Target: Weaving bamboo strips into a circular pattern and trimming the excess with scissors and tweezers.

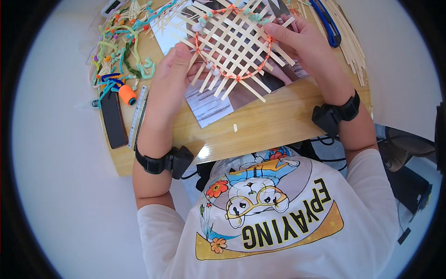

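Between my two hands is a lattice [237,44] of flat pale wooden strips woven over and under. An orange twisted cord [253,73] runs round it in a ring, with small white and mint fluffy tufts along it. My left hand [174,69] grips the lattice's left edge, thumb on top and the fingers partly hidden beneath. On the upper right edge my right hand [299,39] holds it, the thumb lying over the strips. The strip ends stick out past the ring on all sides. Beneath the lattice lies a printed picture sheet [209,104] on the wooden table [278,111].
Coloured fuzzy stems [134,51] and small pompoms heap at the far left. Nearer are an orange thread spool [127,95], a dark phone-like slab [114,121] and a clear ruler [138,116]. At right lie a blue utility knife [326,23] and loose wooden strips [350,46]. A small offcut [235,128] rests near the front edge.
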